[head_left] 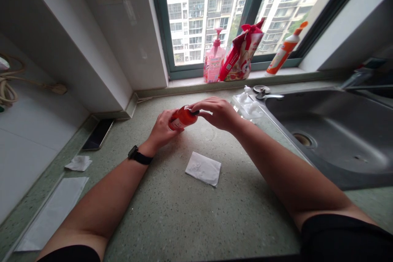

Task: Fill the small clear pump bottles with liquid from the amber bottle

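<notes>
A red bottle (188,119) with a pale label and a black cap (194,112) is tilted over the counter, its capped end toward the right. Wrapped around its body is my left hand (164,126), with a dark watch on the wrist. My right hand (217,111) reaches in from the right, its fingers and thumb closed about the cap. A folded white paper tissue (204,168) lies flat on the counter just in front of the bottle. Whether the cap is loose or tight cannot be made out.
A steel sink (331,131) lies right, beside clear pump bottles (248,106). The windowsill holds a pink pump bottle (213,65), a red bag (242,55) and an orange bottle (281,57). Left are a phone (98,134), crumpled tissue (78,163) and white sheet (52,213).
</notes>
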A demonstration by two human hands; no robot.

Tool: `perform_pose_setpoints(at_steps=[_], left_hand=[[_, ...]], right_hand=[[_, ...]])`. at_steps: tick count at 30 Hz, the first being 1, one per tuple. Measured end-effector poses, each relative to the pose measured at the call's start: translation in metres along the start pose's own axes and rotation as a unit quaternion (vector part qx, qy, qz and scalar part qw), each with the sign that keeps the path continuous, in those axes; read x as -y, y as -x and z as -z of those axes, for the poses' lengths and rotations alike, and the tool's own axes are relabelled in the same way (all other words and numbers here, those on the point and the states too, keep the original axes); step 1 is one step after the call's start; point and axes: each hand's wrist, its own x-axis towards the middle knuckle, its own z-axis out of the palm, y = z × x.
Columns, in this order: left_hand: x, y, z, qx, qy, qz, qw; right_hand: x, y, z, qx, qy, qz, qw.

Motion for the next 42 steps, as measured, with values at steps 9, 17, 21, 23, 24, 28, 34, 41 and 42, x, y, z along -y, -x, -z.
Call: perform_pose_setpoints(at_steps=[9,17,21,23,24,28,34,41,42], left_hand=[[0.001,0.000,0.002,0.018,0.003,-0.018,1.000],[-0.009,0.004,0.000,0.006,-0.126,0.008,0.992],[-0.010,0.003,-0.002,-0.008,-0.169,0.007,0.986],[-0.009,0.003,-0.002,-0.014,-0.183,0.012,0.983],[-0.008,0.003,-0.002,-0.017,-0.187,0.016,0.982],[-0.003,0.002,0.001,-0.037,-0.194,0.028,0.980],[0.002,0.001,0.002,-0.042,-0.205,0.033,0.977],[0.000,0.001,0.002,-0.031,-0.190,0.018,0.981],[-0.001,0.001,0.003,-0.032,-0.189,0.020,0.981]], right_hand=[[-0.001,0.002,0.001,0.051,0.100,-0.001,0.994],[0.011,-0.003,-0.003,0.134,0.242,-0.235,0.932],[0.009,-0.002,0.001,0.121,0.204,-0.281,0.930],[0.006,0.000,0.005,0.095,0.157,-0.235,0.954],[0.005,0.000,0.007,0.098,0.133,-0.207,0.964],[0.001,0.002,0.010,0.214,0.134,-0.195,0.948],[0.003,0.002,0.008,0.145,0.101,-0.182,0.967],[0.006,0.001,0.008,0.152,0.163,-0.256,0.941],[0.005,0.002,0.008,0.137,0.139,-0.236,0.952]])
